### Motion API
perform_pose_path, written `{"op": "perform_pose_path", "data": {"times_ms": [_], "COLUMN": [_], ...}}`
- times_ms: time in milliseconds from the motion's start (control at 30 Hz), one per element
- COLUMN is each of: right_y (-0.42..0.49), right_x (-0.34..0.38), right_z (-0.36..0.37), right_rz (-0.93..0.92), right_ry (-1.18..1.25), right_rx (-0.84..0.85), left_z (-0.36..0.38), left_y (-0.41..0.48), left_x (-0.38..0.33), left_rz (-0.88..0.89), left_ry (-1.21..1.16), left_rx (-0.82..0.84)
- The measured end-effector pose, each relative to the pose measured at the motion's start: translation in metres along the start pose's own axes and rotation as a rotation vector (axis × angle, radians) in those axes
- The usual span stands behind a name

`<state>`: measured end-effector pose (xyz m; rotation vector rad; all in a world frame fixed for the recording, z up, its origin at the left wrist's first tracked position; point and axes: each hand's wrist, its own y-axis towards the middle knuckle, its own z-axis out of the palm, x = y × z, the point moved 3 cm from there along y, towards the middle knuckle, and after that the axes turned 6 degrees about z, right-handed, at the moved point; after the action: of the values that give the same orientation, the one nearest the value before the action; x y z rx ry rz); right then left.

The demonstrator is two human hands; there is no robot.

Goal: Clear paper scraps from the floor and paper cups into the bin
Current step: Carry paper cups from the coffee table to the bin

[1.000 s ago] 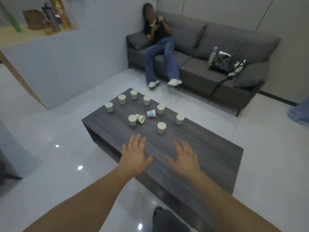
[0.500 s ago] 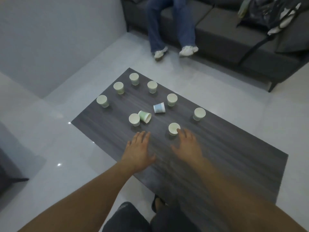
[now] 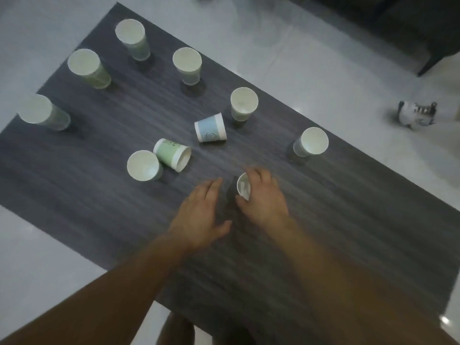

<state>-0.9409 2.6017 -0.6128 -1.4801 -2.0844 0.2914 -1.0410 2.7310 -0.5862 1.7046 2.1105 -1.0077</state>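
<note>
Since the frame half a second back, your right hand [image 3: 263, 195] has closed on the nearest white paper cup [image 3: 243, 186]. Its fingertips lay just beside the rim then; now the fingers and thumb curl round the cup wall. Your left hand [image 3: 201, 215] has drawn in toward the right one, and the view sits lower over the dark grey wood-grain counter [image 3: 348, 220].

Hands:
- The right hand grips the white paper cup. Only the open mouth of the cup shows between thumb and fingers. You cannot tell whether its base touches the counter.
- The left hand is open, fingers straight and together, thumb spread. It is just beside the gripped cup and apart from it. You cannot tell whether the palm rests on the counter.

Cup positions:
- The gripped cup is at the near middle of the counter.
- Seven pale paper cups stand upright: the left-edge cup [image 3: 39, 112], the far-left cup [image 3: 87, 67], the far-corner cup [image 3: 130, 37], the far-middle cup [image 3: 187, 64], the centre cup [image 3: 244, 103], the right-side cup [image 3: 311, 141] and the near-left cup [image 3: 143, 165].
- The green printed paper cup [image 3: 171, 154] lies on its side, touching the near-left cup.
- The blue printed paper cup [image 3: 211, 127] lies on its side, just beside the centre cup.

Surroundings: the pale tiled floor [image 3: 323, 58] surrounds the counter, and a white-and-dark shoe [image 3: 415, 113] is on it at the right.
</note>
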Motion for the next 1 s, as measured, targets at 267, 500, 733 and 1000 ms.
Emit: {"op": "perform_pose_path", "data": {"times_ms": [267, 500, 733, 1000], "right_y": [-0.009, 0.045, 0.091, -0.021], "right_x": [-0.022, -0.065, -0.091, -0.066], "right_z": [-0.032, -0.101, -0.08, -0.04], "right_rz": [-0.088, -0.042, 0.095, 0.161], "right_ry": [0.378, 0.109, -0.182, 0.116], "right_rx": [0.121, -0.407, -0.058, -0.098], "left_z": [0.013, 0.021, 0.015, -0.01], "left_y": [0.048, 0.049, 0.05, 0.046], "left_x": [-0.011, -0.007, -0.006, -0.035], "left_rz": [0.132, -0.002, 0.013, 0.033], "left_ry": [-0.26, -0.223, -0.128, -0.083], "left_rx": [-0.03, -0.076, -0.103, -0.068]}}
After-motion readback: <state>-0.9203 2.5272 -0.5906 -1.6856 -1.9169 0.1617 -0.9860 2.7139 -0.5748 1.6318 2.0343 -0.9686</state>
